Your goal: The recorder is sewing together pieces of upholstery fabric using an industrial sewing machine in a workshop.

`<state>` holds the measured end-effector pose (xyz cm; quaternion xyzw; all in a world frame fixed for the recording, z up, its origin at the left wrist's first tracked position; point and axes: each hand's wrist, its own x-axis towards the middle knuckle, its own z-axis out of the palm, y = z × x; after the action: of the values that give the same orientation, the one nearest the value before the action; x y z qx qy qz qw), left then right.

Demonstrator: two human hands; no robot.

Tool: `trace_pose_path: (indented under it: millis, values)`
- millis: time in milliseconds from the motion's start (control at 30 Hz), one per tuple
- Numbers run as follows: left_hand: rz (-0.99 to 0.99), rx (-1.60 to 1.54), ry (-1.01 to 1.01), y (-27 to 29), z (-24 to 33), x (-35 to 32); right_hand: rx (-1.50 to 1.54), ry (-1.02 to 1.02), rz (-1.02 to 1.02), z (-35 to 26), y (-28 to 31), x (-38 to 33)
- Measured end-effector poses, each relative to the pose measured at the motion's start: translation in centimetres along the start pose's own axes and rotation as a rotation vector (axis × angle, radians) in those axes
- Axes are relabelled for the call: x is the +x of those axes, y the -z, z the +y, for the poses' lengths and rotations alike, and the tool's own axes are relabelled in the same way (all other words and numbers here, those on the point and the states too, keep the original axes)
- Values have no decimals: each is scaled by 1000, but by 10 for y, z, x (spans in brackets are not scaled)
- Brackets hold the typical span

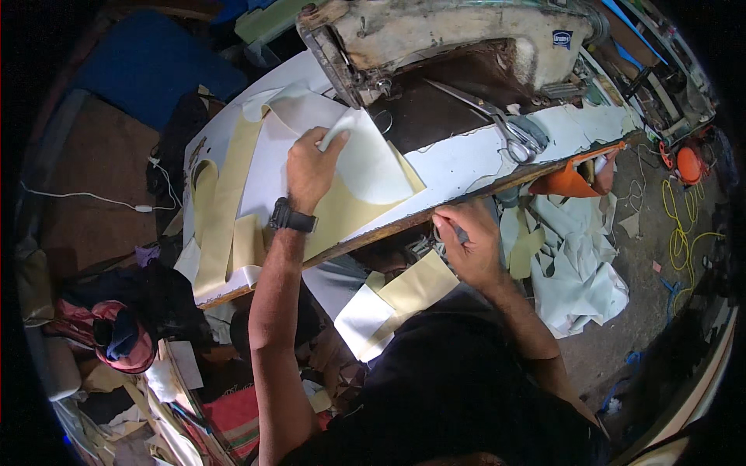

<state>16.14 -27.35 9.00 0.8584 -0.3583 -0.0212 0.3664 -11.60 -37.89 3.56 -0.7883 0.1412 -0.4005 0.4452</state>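
Note:
A sheet of vinyl-like material (381,163), white on one face and cream on the other, lies folded over at the sewing machine's needle end. My left hand (312,167), with a black watch on its wrist, is closed on the white folded part, thumb and fingers pinched together. My right hand (470,242) hovers at the front edge of the white table (466,159), its thumb and fingers drawn together. Whatever it holds, if anything, cannot be made out. The sewing machine (435,35) stands beyond both hands. Large metal scissors (486,113) lie on its bed, right of the sheet.
Long cream strips (229,206) loop over the table's left side. Cream and white pieces (396,303) rest on my lap. An orange pouch (571,177) hangs under the right edge above a pile of pale scraps (571,264). Yellow cord (680,241) lies on the floor.

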Motion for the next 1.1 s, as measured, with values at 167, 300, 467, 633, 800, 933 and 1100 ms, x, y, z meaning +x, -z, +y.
trace_pose_path:
  millis: [167, 300, 467, 633, 800, 933, 1100]
  values:
    - [-22, -36, -69, -3, -11, -6, -406, 292, -48, -5, 6, 33]
    - [4, -36, -79, -5, -7, -11, -471, 321, -151, 6, 4, 39]
    - [-113, -358, -105, 3, -32, -11, -453, 360, -211, 3, 2, 30]
    - [-307, -273, -117, 20, -24, -5, -420, 354, -223, 3, 5, 26]
    - [-324, -191, -129, 14, -23, -2, -371, 351, -203, 7, 3, 24]
    - [-289, -210, -127, 11, -23, -5, -303, 299, -165, 12, 4, 24]
    - [-285, -211, -88, 11, -18, -7, -339, 359, -204, 18, 5, 23]
